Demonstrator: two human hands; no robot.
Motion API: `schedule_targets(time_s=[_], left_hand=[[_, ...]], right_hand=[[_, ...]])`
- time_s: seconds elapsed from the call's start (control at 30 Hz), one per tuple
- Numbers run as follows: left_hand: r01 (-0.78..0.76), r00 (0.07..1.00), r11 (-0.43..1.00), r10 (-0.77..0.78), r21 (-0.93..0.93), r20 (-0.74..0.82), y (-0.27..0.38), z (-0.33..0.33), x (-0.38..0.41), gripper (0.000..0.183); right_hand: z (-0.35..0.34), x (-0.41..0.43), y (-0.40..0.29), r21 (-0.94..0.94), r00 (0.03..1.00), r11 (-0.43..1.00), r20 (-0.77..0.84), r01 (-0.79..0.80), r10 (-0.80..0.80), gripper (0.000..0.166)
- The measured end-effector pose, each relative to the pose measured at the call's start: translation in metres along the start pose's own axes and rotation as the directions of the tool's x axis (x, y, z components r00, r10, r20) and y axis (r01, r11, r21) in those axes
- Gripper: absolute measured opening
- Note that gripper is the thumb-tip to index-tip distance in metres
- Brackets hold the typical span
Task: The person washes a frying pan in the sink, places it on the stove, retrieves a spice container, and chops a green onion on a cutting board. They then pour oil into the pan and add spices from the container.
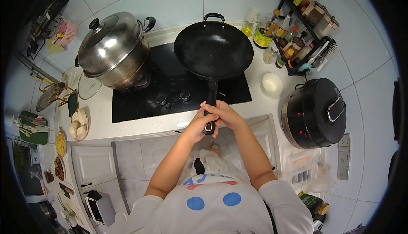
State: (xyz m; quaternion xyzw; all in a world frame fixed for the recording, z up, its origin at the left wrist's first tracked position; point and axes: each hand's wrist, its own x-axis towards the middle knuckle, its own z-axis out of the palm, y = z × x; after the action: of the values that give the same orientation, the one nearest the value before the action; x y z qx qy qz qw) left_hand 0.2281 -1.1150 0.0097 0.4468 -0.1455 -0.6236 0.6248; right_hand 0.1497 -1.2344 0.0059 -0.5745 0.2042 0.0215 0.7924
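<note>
A black wok sits over the right side of the black glass cooktop, its long handle pointing towards me. My left hand and my right hand are both closed around that handle, close together near its end. The wok looks empty, with a sheen on its inner surface. To its left, a large lidded steel steamer pot stands on the other side of the cooktop. Two control knobs lie between pot and wok, near the cooktop's front.
Right of the wok are a small white bowl, a glass jar, a rack of seasoning bottles and a black electric cooker. At left are a dish of white pieces and a round glass lid.
</note>
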Motion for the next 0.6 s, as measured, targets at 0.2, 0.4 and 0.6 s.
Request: schedule_targets(time_s=[0.2,0.4,0.6], left_hand=[[0.048,0.997,0.998,-0.046,-0.034,0.058,0.003,-0.022,-0.027,0.045],[0.246,0.964,0.954,-0.221,0.173,-0.151,-0.063,-0.134,-0.08,0.04],[0.672,0.539,0.718,-0.309,0.18,-0.783,-0.253,-0.359,-0.221,0.02]], right_hand=[[0.008,-0.063,-0.052,-0.567,0.743,0.694,-0.201,0.443,-0.638,0.042],[0.082,-0.207,-0.133,-0.834,0.205,-0.229,0.372,0.502,-0.906,0.018],[0.129,-0.208,-0.166,-0.736,0.107,-0.463,0.58,0.493,-0.808,0.048]])
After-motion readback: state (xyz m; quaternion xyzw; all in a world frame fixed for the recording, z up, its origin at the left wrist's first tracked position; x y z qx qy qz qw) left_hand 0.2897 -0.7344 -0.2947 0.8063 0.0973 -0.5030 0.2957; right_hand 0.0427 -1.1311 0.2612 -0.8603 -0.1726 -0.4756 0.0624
